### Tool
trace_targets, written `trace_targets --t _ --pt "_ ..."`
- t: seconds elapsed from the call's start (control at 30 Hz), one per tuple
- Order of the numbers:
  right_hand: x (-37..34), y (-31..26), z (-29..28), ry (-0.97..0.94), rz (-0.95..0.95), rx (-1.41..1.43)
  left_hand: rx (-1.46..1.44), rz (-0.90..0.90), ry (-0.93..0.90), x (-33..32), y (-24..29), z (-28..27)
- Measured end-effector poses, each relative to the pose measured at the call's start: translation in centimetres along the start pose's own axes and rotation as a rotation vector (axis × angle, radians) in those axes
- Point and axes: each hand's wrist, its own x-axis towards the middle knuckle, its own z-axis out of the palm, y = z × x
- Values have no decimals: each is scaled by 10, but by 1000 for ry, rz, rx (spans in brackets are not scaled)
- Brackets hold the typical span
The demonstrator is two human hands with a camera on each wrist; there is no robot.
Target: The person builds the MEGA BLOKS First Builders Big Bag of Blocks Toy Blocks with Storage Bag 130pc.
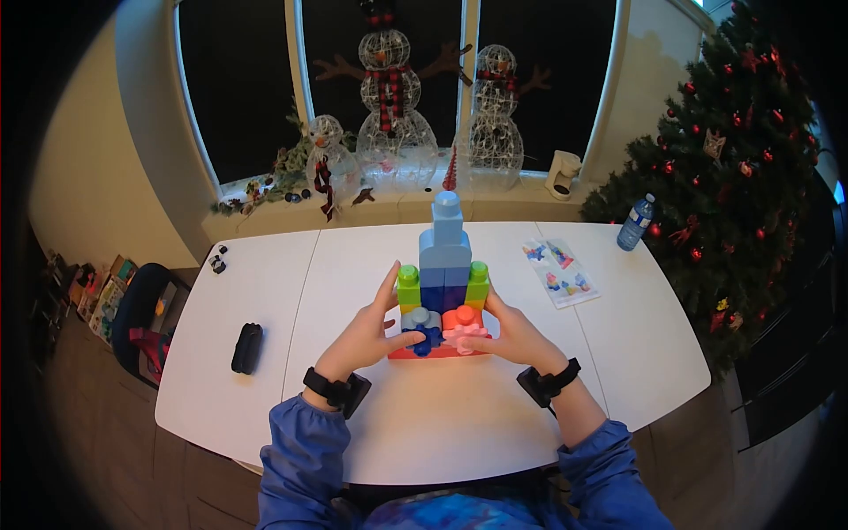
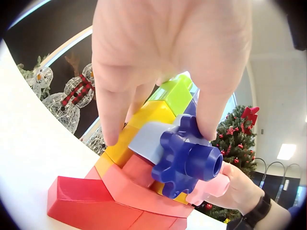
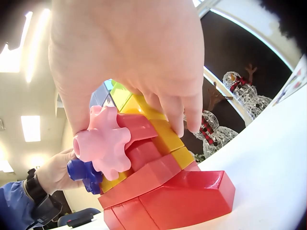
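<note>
A tower of toy building blocks (image 1: 446,252) stands on the table, light blue at the top and dark blue lower down. Green blocks (image 1: 409,290) flank it over yellow ones, and a red base (image 3: 192,199) runs along the bottom. My left hand (image 1: 362,337) grips the left side, its thumb at the dark blue gear (image 2: 177,163) and its fingers along the yellow blocks (image 2: 148,116). On the other side my right hand (image 1: 523,337) holds the build, thumb against the pink gear (image 3: 108,139) and fingers around the side.
Behind the tower to the right lies a printed picture sheet (image 1: 562,272), with a water bottle (image 1: 636,223) near the table's edge. A black case (image 1: 248,348) is at the left of the white table (image 1: 336,424). Wire snowmen (image 1: 389,115) stand beyond; a decorated tree (image 1: 733,168) is at the right.
</note>
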Motion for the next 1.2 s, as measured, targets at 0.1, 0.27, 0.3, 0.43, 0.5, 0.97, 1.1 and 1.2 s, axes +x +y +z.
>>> trace_targets --t 0.1,0.27,0.3,0.43,0.5,0.97,1.1,1.2 --pt "-20 -11 -14 179 -41 -19 24 131 161 -22 10 -9" --pt "-104 -50 -78 539 -68 20 34 342 787 -111 32 -45" --pt "-124 -55 -90 654 -67 -4 77 365 928 -134 28 -53" --pt "-197 -50 -124 1130 -144 -276 92 273 1390 -215 14 -73" --pt "-226 -45 -137 1265 -197 -316 107 235 1527 -229 25 -80" --pt "-225 -51 -132 1368 -242 -424 496 270 1593 -239 41 -84" --pt "-225 -49 -132 1357 -240 -432 476 271 1590 -237 40 -85" --pt "-225 -50 -131 1361 -239 -418 455 262 1584 -233 40 -84"
